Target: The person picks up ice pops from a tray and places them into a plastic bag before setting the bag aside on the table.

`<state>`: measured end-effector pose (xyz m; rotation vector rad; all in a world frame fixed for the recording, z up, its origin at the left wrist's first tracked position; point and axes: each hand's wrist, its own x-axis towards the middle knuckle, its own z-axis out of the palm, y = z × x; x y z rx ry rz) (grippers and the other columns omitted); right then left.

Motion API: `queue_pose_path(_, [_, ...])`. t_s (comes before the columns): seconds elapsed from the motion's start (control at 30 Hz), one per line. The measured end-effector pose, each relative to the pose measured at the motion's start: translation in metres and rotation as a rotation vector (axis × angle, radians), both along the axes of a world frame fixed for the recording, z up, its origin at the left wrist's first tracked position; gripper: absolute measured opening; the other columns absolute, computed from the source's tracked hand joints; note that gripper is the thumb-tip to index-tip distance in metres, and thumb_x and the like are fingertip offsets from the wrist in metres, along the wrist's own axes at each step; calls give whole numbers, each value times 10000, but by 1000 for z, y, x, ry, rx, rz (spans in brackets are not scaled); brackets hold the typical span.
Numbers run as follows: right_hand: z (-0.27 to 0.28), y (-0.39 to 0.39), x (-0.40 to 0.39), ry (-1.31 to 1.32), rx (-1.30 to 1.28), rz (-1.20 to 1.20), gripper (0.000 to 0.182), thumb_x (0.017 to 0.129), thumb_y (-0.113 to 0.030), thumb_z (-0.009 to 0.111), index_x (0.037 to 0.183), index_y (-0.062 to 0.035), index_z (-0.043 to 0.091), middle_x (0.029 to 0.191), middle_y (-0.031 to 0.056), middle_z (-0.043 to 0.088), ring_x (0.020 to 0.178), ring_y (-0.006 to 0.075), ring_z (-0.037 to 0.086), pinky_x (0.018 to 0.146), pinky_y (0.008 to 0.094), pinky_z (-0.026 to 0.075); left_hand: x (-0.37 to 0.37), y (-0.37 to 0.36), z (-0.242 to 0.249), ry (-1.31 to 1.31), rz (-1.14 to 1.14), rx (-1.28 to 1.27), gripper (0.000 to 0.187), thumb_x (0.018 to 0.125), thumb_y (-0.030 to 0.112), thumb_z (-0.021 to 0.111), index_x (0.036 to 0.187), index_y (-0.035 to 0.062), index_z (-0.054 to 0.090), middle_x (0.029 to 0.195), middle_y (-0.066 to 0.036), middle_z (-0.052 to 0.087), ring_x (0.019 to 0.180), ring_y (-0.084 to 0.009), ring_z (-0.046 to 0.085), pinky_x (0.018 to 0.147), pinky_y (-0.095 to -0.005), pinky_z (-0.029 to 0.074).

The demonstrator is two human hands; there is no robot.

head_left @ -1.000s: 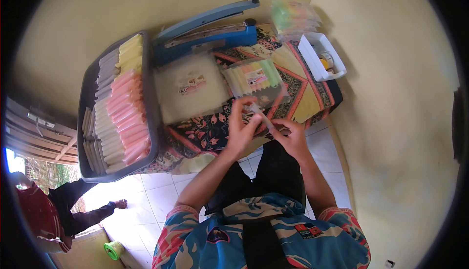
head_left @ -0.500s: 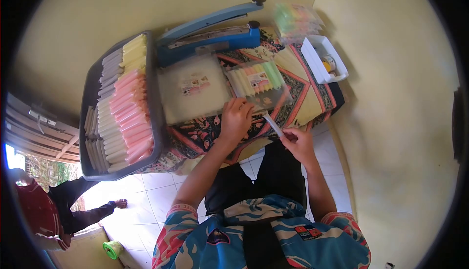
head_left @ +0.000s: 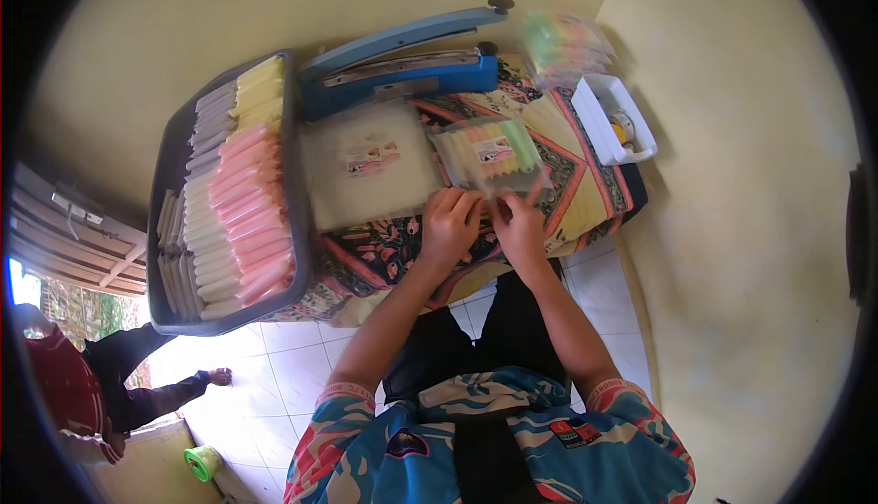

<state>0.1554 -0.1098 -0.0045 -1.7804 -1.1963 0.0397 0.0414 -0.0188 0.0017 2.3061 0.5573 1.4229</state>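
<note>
A clear plastic bag (head_left: 477,175) lies on the patterned cloth, holding a row of pale, peach, yellow and green sticks under a printed label. At its near edge, my left hand (head_left: 451,227) has its fingers curled and closed on the plastic. My right hand (head_left: 519,228) is close beside it, fingers pinched together at the same edge; what they hold is hidden. Left of the bag rests a stack of clear bags (head_left: 366,188) with a printed label. Further left, a dark grey tub (head_left: 299,230) holds rows of grey, white, pink and yellow sticks (head_left: 247,193).
Behind the stack stand blue impulse sealers (head_left: 402,80) with raised arms. Filled bags (head_left: 567,47) are piled at the back right, near a white box (head_left: 594,111) with small items. A person in a red top (head_left: 69,380) is at the lower left, near a green container (head_left: 202,463).
My right hand has moved up and left to the bag's near edge, beside my left hand. The pale thin stick it held in the open is no longer clearly visible.
</note>
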Motion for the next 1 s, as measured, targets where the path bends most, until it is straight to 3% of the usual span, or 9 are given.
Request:
queue_pose_path(0.17, [-10,16,10,-325,-84,10,285,797,-9,690,1080,-9,656,925,194,676,908,387,638,805,474,487,0,1,-3,-9,-17,-24,108,751,-1,742,839,26,686,788,-112,633,767,-307,626,696,-404,504])
queue_pose_path(0.27, [-13,21,10,-329,-54,37,348,782,-7,687,1128,-2,644,973,222,663,984,414,610,864,483,467,0,1,-3,-29,-22,-13,116,739,-3,740,831,24,675,773,-103,617,734,-305,612,678,-407,494])
queue_pose_path(0.57, [-2,29,13,-85,-98,162,514,740,46,658,1249,-15,626,1035,278,640,1011,456,596,874,469,476,1,0,-3,-38,-24,-10,110,743,-2,740,824,20,669,763,-94,609,716,-294,604,665,-407,490])
queue_pose_path(0.87, [-19,44,18,-34,-56,130,474,771,59,583,1231,-27,656,1072,266,660,982,412,650,837,432,509,0,-1,-1,-35,-36,-12,106,750,-1,741,823,20,667,755,-93,606,714,-289,601,662,-394,488])
queue_pose_path(1.0, [-12,45,16,-143,-11,112,465,777,30,603,1229,-59,666,1072,249,672,991,399,656,847,419,508,-1,-1,-2,-16,-39,-36,106,753,-10,739,838,19,683,770,-118,620,724,-311,618,661,-403,504])
